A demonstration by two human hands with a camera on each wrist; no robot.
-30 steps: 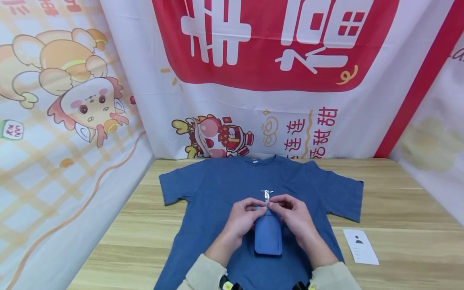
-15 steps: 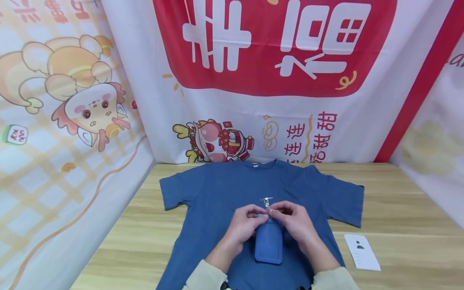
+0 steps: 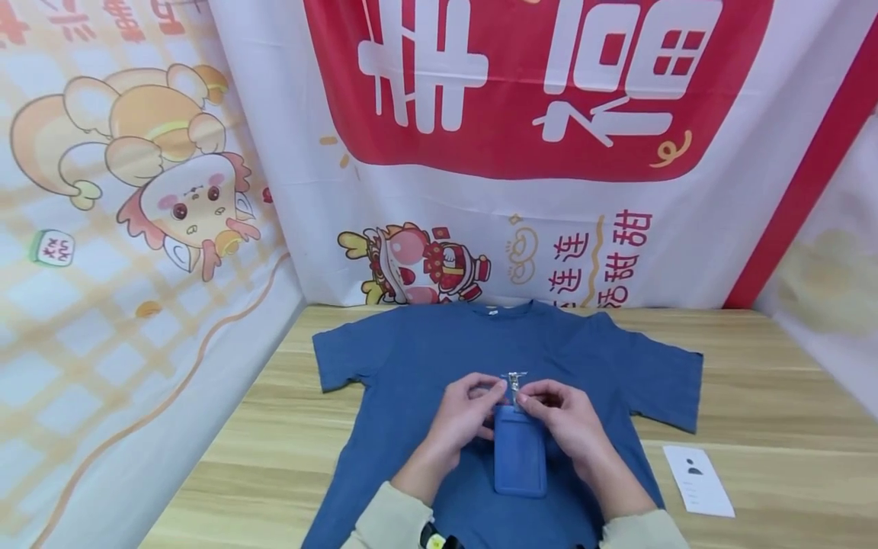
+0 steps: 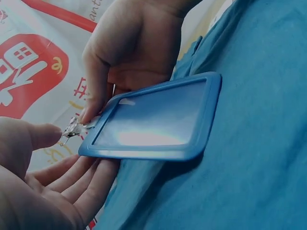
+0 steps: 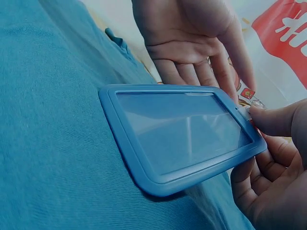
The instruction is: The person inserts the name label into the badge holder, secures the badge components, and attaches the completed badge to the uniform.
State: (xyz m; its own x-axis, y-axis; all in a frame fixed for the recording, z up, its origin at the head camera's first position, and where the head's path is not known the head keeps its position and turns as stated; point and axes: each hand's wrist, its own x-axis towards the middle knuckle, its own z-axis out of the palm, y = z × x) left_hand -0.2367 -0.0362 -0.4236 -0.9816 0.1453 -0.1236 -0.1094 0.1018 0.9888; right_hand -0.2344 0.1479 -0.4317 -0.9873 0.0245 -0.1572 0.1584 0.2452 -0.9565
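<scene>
A blue badge holder (image 3: 520, 461) with a clear window (image 4: 153, 115) hangs between both hands, tilted over a blue T-shirt (image 3: 425, 347). A short whitish strap with a shiny metal clip (image 3: 514, 379) extends from its top. My right hand (image 3: 565, 415) pinches the strap at the holder's top edge, thumb in front. My left hand (image 3: 466, 412) is on the other side. Its thumb (image 4: 45, 135) comes right up to the clip, with a gap between thumb and fingers. Its other fingers (image 4: 72, 191) extend behind the holder, their tips partly hidden.
The T-shirt lies spread on a wood-grain table (image 3: 261, 435), sleeves out. To its right lies a white card (image 3: 700, 482) with a printed person icon. Printed cloth (image 3: 439, 191) stands behind the table, with more along both sides.
My left thumb has left the holder's top edge and moved up beside the clip, apart from my right thumb. The right hand keeps its pinch. The head view has shifted slightly.
</scene>
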